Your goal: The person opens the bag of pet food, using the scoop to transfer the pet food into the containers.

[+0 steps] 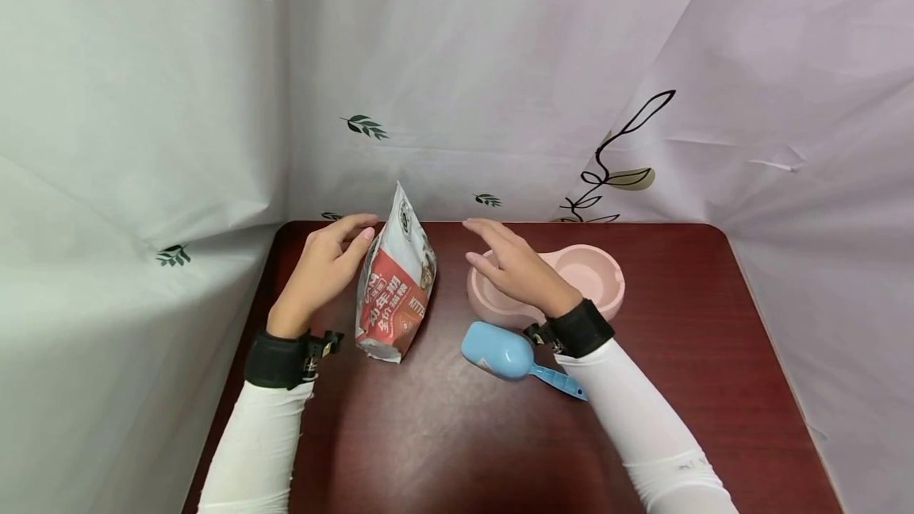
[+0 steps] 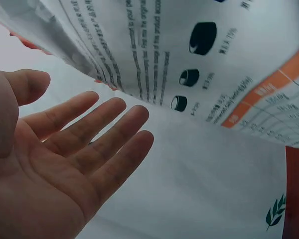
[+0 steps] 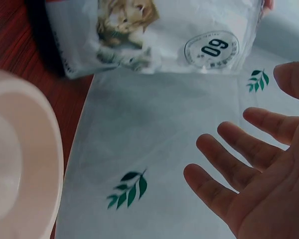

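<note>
A white and red bag of kitten food (image 1: pixel 393 292) stands upright on the table, its pointed top toward the back. Beside its left face is my left hand (image 1: pixel 324 268), fingers spread and extended; in the left wrist view that hand (image 2: pixel 74 144) shows a gap from the bag's printed back (image 2: pixel 154 55). My right hand (image 1: pixel 521 268) hovers above the pink double bowl (image 1: pixel 600 280), fingers stretched toward the bag. The right wrist view shows an empty palm (image 3: pixel 269 169), apart from the bag (image 3: pixel 164 40). A blue scoop (image 1: pixel 500 351) lies in front of the bowl, near my right wrist.
The dark red table (image 1: pixel 443 443) has its back edge close behind the bag and bowl. A pale cloth curtain (image 1: pixel 464 86) with leaf prints hangs behind and along both sides.
</note>
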Demonstrator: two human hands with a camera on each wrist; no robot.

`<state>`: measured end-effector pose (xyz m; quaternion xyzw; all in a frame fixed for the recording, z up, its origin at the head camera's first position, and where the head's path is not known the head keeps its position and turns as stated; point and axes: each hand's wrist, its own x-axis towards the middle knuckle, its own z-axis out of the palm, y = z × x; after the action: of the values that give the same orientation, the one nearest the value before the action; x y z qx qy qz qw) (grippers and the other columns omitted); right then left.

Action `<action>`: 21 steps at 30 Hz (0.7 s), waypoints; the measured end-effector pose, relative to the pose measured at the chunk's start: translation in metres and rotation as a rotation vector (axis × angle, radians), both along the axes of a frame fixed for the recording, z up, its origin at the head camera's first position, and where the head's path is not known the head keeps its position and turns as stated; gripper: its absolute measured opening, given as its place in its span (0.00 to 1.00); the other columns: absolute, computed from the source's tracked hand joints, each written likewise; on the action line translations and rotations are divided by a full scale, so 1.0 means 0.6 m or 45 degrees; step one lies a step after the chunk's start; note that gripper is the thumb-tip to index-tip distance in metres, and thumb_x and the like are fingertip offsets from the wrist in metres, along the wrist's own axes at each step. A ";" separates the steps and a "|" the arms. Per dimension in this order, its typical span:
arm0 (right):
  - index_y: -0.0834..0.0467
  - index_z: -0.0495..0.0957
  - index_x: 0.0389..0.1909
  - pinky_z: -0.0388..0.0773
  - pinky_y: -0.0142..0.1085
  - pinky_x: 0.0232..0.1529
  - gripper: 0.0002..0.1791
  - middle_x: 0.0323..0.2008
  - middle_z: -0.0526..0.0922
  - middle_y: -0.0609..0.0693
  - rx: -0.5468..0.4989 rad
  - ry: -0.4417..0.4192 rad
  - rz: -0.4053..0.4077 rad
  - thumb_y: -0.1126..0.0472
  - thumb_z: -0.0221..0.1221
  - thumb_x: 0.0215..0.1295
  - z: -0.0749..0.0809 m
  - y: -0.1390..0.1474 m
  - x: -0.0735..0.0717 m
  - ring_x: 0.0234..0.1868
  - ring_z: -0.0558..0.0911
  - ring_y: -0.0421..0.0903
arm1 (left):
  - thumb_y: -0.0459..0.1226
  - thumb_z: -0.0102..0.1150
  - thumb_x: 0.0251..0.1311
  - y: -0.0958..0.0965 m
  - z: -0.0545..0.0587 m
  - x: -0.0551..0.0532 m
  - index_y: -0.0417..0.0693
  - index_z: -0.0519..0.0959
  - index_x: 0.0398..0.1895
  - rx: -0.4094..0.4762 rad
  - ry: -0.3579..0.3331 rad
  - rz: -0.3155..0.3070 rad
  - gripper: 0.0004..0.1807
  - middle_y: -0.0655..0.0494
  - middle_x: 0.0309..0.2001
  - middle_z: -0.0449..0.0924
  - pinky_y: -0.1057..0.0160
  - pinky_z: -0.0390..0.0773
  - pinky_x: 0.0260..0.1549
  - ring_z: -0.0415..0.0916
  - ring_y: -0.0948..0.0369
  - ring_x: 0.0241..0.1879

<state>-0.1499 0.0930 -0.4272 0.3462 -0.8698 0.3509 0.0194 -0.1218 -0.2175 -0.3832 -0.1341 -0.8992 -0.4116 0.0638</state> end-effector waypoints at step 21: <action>0.52 0.58 0.74 0.66 0.47 0.67 0.30 0.75 0.57 0.50 -0.164 -0.374 -0.010 0.53 0.50 0.74 0.021 -0.111 -0.022 0.72 0.59 0.45 | 0.51 0.47 0.71 0.021 0.014 -0.041 0.41 0.69 0.67 0.015 -0.289 -0.032 0.30 0.42 0.60 0.76 0.43 0.77 0.51 0.76 0.50 0.54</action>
<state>-0.1631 0.0264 -0.4146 0.2859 -0.8403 0.4529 -0.0844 -0.1463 -0.2050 -0.3747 -0.0974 -0.8964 -0.4302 -0.0427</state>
